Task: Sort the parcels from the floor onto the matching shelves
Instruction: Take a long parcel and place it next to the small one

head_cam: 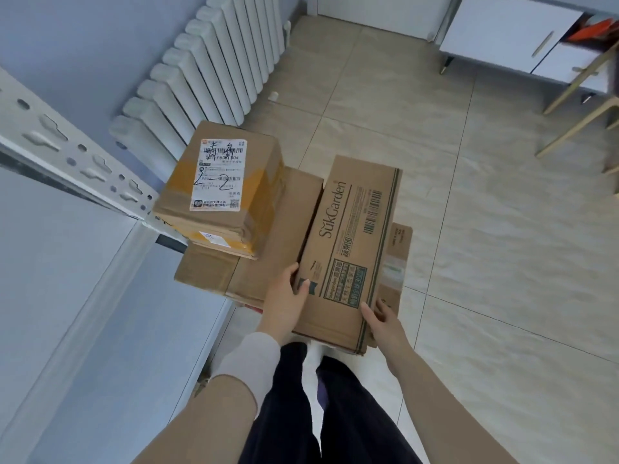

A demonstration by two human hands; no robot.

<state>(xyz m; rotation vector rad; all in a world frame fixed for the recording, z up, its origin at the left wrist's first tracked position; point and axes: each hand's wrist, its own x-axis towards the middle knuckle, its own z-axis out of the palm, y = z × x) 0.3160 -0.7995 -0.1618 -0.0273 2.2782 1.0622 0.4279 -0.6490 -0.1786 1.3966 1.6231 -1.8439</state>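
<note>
Long brown printed cardboard box (pixel 348 249) over the stacked brown cartons (pixel 268 246) on the floor (pixel 485 229), left hand (pixel 284 296) gripping its near left edge, right hand (pixel 382 319) gripping the near right corner.

the long brown cardboard box (pixel 348 249) carries dark green edge stripes and green print. the squat brown cardboard parcel (pixel 256 195) has orange-yellow tape bands and a white label (pixel 219 175) scrawled in black. beige floor tiles (pixel 502 229) show faint wavy veining; the ribbed metal radiator (pixel 214 68) is white.
</note>
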